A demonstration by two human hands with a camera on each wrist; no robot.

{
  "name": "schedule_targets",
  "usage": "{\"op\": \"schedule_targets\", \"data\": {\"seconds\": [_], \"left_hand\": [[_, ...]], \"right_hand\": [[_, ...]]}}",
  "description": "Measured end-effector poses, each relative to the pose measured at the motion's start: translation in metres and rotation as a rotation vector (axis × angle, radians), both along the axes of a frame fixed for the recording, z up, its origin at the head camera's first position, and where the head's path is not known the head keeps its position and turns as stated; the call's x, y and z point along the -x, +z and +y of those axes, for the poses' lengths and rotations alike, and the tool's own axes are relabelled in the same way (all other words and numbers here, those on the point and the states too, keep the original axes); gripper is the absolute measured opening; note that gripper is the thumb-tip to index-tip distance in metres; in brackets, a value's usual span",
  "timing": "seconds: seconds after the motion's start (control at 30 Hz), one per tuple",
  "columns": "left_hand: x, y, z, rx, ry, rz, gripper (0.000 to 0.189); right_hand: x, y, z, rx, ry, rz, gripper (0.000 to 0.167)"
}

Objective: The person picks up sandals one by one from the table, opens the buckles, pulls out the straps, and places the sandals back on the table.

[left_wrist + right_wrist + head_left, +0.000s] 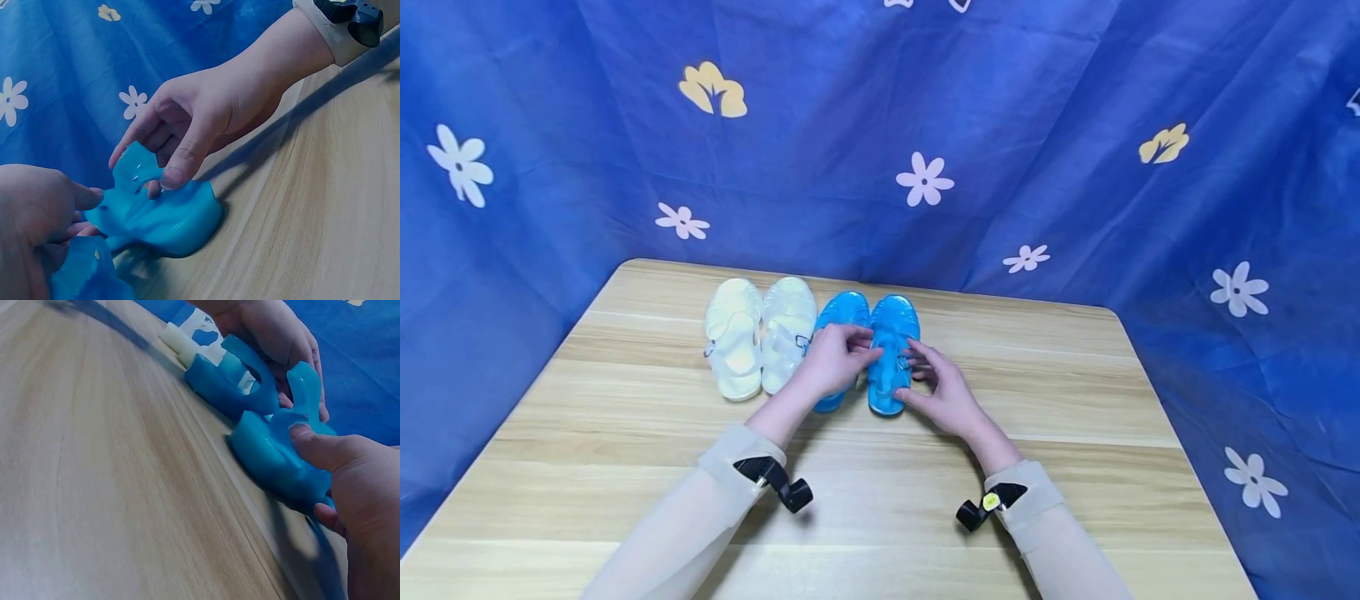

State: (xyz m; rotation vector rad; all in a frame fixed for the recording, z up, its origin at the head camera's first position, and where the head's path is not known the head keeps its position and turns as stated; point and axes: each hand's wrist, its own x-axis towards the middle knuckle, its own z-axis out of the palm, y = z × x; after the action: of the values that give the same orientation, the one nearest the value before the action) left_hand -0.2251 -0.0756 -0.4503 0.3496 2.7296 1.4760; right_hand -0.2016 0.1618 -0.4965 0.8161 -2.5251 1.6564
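A translucent blue sandal [895, 312] with a buckled strap lies on the table, toe toward the back curtain. On its left side my left hand [833, 360] pinches its edge between thumb and fingers. From the right, my right hand [950, 395] holds its strap near the heel; the right thumb [306, 434] lies on the strap in the right wrist view. The matching blue sandal [844, 308] stands just to the left, partly hidden under my left hand. In the left wrist view the held sandal [181, 228] shows its heel end, its strap raised.
Two clear whitish sandals, one at the outer left [735, 296] and one [790, 300] beside the blue pair, complete a row near the back of the wooden table [647, 467]. A blue flowered curtain [820, 150] hangs behind and at both sides.
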Motion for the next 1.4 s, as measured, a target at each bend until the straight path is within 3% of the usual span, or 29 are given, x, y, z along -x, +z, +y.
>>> {"op": "schedule_targets", "data": {"seconds": [0.3,0.7,1.0,1.4], "left_hand": [[-0.002,0.002,0.002,0.016,-0.009,0.031,0.029],[-0.017,0.016,0.007,0.167,-0.081,0.072,0.027],[-0.040,0.022,0.007,0.225,-0.107,0.055,0.024],[-0.070,0.014,-0.001,0.219,-0.150,0.120,0.023]], "right_hand": [[-0.001,-0.001,-0.001,0.004,-0.038,-0.020,0.052],[-0.013,-0.002,0.013,0.048,-0.003,-0.057,0.048],[-0.031,-0.007,0.020,0.080,0.009,-0.104,0.048],[-0.055,-0.007,0.023,0.102,0.035,-0.107,0.047]]}}
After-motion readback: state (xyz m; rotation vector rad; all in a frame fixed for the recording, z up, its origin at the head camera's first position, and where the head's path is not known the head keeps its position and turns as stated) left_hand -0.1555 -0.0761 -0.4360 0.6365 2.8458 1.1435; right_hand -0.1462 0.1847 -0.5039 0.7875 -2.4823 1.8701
